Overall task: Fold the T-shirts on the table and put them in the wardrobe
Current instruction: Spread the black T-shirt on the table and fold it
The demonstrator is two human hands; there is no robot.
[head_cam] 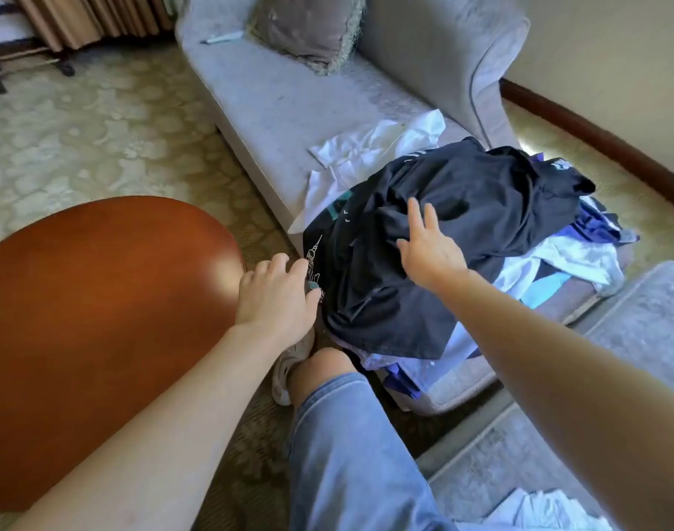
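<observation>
T-shirts (580, 258): how far along?
— Barely begun. Nothing folded in view. L to R: table (78, 300), then your left hand (276, 297), fingers curled on the hem of the black T-shirt (480, 201), looks pinched.
— Right hand?
— Your right hand (429, 249) lies flat on that shirt, fingers spread, gripping nothing. Pile sits crumpled on the sofa (274, 120) end. All folding + wardrobe trip left, I'd judge; no wardrobe seen.

The right hand (429, 251) lies on top of the heap of T-shirts (480, 201), which sits on the near end of the sofa (274, 109). The left hand (274, 297) is at the heap's left edge. The bench (98, 300) stands left of both hands. A cushion (308, 28) lies far behind them on the sofa.
</observation>
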